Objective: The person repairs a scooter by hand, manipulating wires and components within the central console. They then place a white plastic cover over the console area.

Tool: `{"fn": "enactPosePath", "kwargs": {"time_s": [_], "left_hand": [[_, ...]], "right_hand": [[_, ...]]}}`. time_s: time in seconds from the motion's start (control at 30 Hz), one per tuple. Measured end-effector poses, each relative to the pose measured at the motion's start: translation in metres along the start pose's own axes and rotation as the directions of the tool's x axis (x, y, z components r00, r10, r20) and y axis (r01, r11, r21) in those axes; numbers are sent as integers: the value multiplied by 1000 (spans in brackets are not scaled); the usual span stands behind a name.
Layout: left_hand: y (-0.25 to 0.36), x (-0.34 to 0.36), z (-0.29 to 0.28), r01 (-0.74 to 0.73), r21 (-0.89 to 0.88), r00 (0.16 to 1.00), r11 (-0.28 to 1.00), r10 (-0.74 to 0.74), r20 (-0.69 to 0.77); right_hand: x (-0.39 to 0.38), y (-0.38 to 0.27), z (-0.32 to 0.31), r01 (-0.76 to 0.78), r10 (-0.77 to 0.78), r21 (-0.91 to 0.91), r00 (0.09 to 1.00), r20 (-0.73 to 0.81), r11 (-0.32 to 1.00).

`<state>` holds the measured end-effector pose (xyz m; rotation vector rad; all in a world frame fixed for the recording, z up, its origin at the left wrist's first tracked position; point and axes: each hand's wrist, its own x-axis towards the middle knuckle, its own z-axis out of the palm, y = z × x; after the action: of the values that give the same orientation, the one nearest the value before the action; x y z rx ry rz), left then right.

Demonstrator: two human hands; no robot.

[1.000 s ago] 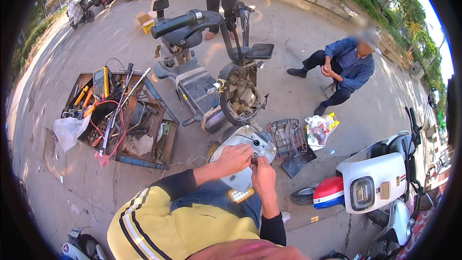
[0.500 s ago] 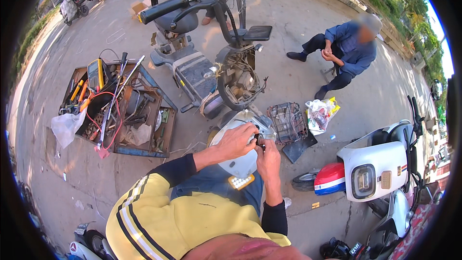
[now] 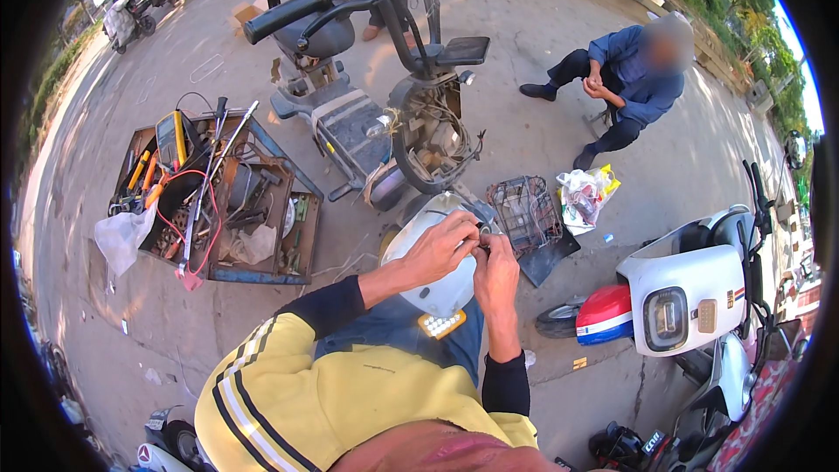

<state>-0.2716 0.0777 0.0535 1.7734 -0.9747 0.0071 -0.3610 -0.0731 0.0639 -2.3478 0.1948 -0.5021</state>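
A white scooter body panel (image 3: pixel 444 295) rests over my lap, with an orange-rimmed light with pale cells (image 3: pixel 441 324) at its lower end. My left hand (image 3: pixel 440 249) reaches across the panel's upper part, its thumb and fingers pinched together. Right beside it, my right hand (image 3: pixel 496 273) is closed too, fingertips almost touching the left ones. Between them, at the panel's upper right edge, a small dark part with a shiny ring (image 3: pixel 484 230) shows. The fingers cover most of it, so its kind is unclear.
A partly stripped electric scooter (image 3: pixel 419 131) stands ahead. To the left lies a metal toolbox (image 3: pixel 310 236) full of tools; to the right, a wire basket (image 3: pixel 524 210), plastic bag (image 3: pixel 584 197) and white-red-blue scooter (image 3: pixel 690 315). A seated person (image 3: pixel 642 70) is at the far right.
My hands stay at the same spot on the panel, their fingers shifting slightly around the small part. More of the dark part was visible before. The whole view has shifted a little.
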Motion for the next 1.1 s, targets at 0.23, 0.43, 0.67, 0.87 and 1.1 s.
{"fn": "enactPosePath", "kwargs": {"time_s": [0.23,0.43,0.67,0.87,1.1], "left_hand": [[6,19,3,169,-311,984,935,-180,-7],[34,45,-15,192,-303,977,933,-210,-28],[47,59,-24,33,-179,999,983,-32,8],[45,63,-27,-100,20,994,995,99,39],[49,63,-19,86,-264,995,961,-96,-23]], "right_hand": [[6,-4,-5,-78,90,156,993,-71,985],[19,-16,-10,-45,130,406,974,-184,913],[26,-21,-21,54,40,364,968,-248,930],[30,-24,-25,119,-48,241,958,-283,963],[31,-23,-26,126,-43,254,950,-310,959]]}}
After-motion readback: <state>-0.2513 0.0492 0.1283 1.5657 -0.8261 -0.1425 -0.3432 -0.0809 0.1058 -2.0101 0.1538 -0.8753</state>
